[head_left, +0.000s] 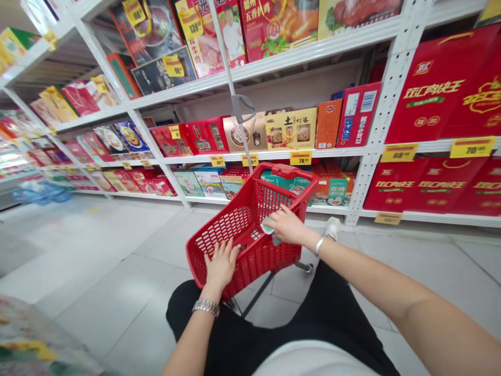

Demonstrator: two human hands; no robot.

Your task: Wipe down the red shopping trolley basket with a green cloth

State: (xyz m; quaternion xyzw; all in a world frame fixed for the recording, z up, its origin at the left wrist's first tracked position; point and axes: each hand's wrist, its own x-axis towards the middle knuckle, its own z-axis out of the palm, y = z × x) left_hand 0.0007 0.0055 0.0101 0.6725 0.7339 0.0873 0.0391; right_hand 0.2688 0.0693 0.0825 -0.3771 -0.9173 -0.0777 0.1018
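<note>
Though splayed, left hand (221, 263) on red basket (250, 256)

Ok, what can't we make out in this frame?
All head view:
Pale green thing in the right hand: mostly hidden by fingers, kind unclear.
Floor of the red basket: hidden by mesh walls and hands.
Far-left shelf price tags: too small, blurred.
Foreground display, lower left: blurred, cut off by frame edge.

Racks: I see white slotted-steel racks (385, 104) ahead of the right hand (286, 224), stacked with boxed gift packs (291, 128).
Floor: pale floor tiles (117, 324) run left of it, shining under the overhead light.
</note>
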